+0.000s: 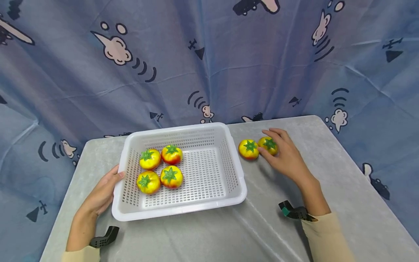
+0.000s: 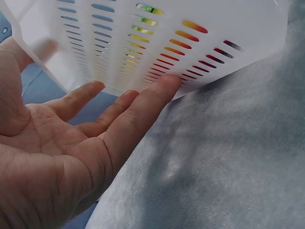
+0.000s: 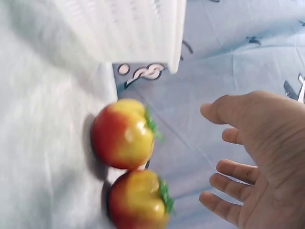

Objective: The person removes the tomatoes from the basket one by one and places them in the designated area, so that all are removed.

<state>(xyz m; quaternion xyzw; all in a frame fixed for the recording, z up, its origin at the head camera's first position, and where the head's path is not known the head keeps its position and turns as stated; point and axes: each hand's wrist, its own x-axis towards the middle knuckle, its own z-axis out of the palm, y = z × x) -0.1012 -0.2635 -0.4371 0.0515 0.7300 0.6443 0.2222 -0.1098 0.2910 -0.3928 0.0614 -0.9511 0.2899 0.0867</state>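
A white plastic basket (image 1: 204, 174) with slotted walls holds several glossy yellow-and-red tomatoes (image 1: 171, 177), their green leaf tops facing up. At its left end my left hand (image 1: 104, 190) grips the wall, thumb over the rim and fingers against the outside. The left wrist view shows those fingertips (image 2: 167, 85) on the slotted wall. Two more tomatoes, a nearer one (image 1: 248, 149) and a farther one (image 1: 268, 145), sit side by side on the table right of the basket. Over the farther one hovers my right hand (image 1: 288, 158), fingers spread and holding nothing; the right wrist view shows a gap to both tomatoes.
The grey table (image 1: 209, 236) runs around the basket, with its back edge just behind it. A blue patterned curtain (image 1: 209, 65) hangs behind and along both sides of the table. Each wrist wears a black camera mount (image 1: 296, 211).
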